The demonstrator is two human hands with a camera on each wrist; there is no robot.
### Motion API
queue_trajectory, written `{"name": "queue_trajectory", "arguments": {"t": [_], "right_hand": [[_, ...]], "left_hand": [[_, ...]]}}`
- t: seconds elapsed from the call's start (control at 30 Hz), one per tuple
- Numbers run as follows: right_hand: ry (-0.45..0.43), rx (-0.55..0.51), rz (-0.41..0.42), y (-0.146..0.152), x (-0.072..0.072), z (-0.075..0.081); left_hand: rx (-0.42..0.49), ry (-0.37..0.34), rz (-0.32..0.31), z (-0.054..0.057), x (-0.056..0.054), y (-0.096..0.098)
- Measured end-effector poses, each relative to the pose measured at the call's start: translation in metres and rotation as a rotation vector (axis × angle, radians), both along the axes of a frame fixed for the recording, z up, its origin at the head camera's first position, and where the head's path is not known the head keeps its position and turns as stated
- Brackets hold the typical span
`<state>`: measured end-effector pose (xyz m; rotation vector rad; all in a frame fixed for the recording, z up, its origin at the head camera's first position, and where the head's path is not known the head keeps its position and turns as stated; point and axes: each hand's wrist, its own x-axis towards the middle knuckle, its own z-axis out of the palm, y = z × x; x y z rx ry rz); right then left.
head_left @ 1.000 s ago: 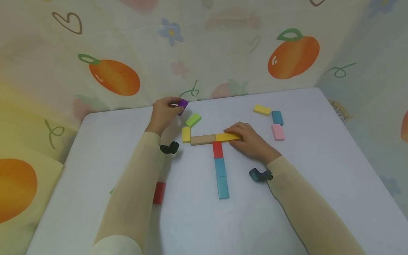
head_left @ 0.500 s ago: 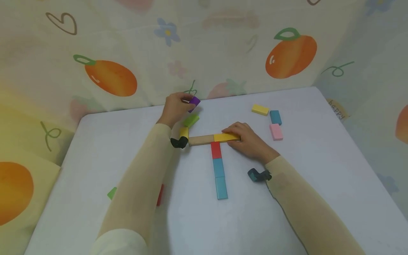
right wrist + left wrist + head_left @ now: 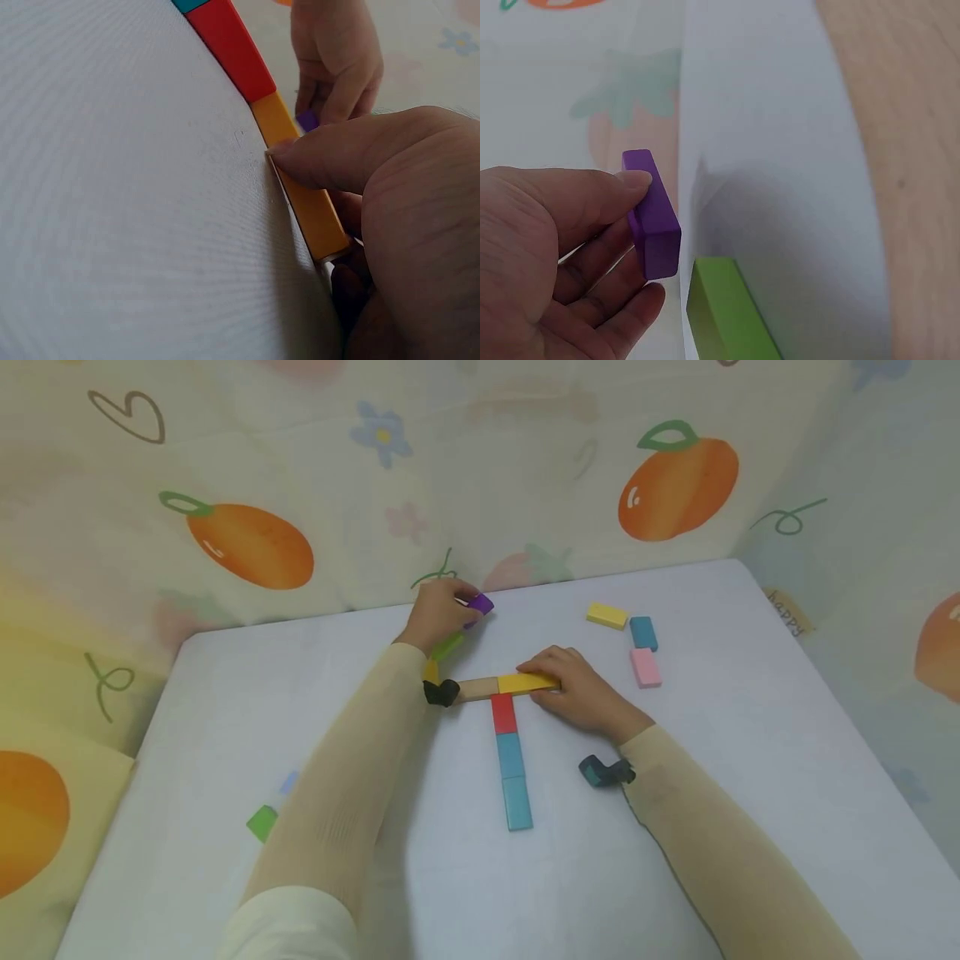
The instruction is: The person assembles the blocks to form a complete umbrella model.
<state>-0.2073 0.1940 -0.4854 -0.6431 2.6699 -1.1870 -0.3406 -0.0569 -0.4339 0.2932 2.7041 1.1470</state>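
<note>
My left hand [image 3: 440,612] pinches a purple block [image 3: 658,217] between thumb and fingers, above the table near its back edge. Just below that hand lies a light green block [image 3: 731,315], partly covered by it in the head view. My right hand [image 3: 573,687] holds the orange-yellow block [image 3: 307,206] at the right end of a row, thumb on its near side and fingers behind. To its left a tan wooden block [image 3: 478,689] continues the row. A red block [image 3: 504,714] and two blue blocks [image 3: 511,755] run from the row toward me.
At the back right lie a yellow block [image 3: 607,616], a blue block [image 3: 643,633] and a pink block [image 3: 646,667]. Another yellow block [image 3: 431,672] peeks out by the left wrist. Left of the left sleeve are a green block [image 3: 262,823] and a pale blue block [image 3: 289,782].
My left hand has moved right along the back edge with the purple block, its forearm now covering the red block at the left. My right hand keeps its grip on the orange-yellow block.
</note>
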Motion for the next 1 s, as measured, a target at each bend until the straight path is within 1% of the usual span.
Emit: {"name": "queue_trajectory", "arguments": {"t": [0.07, 0.27, 0.37, 0.57, 0.77, 1.0], "right_hand": [[-0.001, 0.000, 0.000, 0.000, -0.001, -0.001], [0.000, -0.006, -0.001, 0.001, 0.000, -0.002], [0.005, -0.009, 0.003, 0.001, 0.000, -0.002], [0.012, -0.004, -0.009, 0.001, 0.000, -0.001], [0.009, -0.004, -0.005, 0.000, 0.000, -0.001], [0.002, 0.003, -0.008, 0.000, 0.001, 0.001]], "left_hand": [[-0.031, 0.000, -0.014, -0.001, 0.000, 0.004], [-0.150, 0.032, -0.069, -0.003, -0.001, 0.012], [-0.187, 0.016, -0.076, -0.004, -0.002, 0.013], [-0.178, -0.027, -0.055, -0.004, -0.003, 0.011], [-0.177, -0.039, -0.062, -0.003, -0.002, 0.009], [-0.159, -0.051, -0.062, 0.000, 0.002, 0.006]]}}
